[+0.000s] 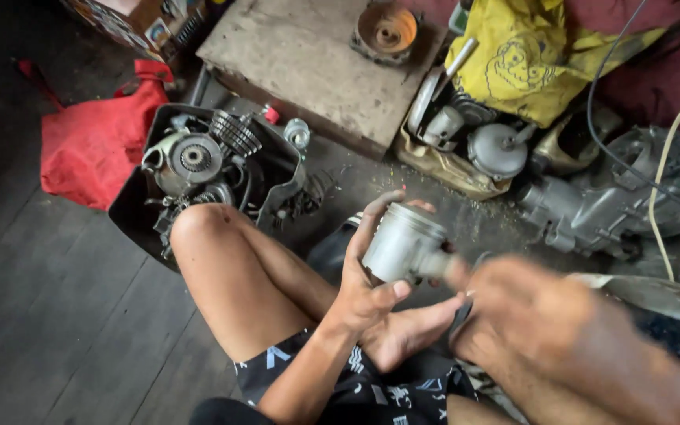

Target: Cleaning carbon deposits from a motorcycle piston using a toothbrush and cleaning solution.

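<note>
Just right of the frame's centre, the left hand [367, 271] wraps its fingers around a grey metal piston [403, 242], thumb pressed on the lower side and fingertips curled over the top rim. The right hand [513, 315], blurred in the lower right, comes in against the piston's open end; its fingers look bunched close together around a short stub there (the blur hides whether they truly pinch it), so I cannot tell its grip for sure. The piston looks stiff, smooth-walled and probably oily, so likely slippery, and fairly light for its bulk since it is hollow. The round skirt seems the safest place to hold, with a full wrap rather than fingertips. In the upper left sits a black tray of engine parts [131, 205] beside a red cloth [92, 142]; a wooden block [308, 55] lies top centre.
</note>
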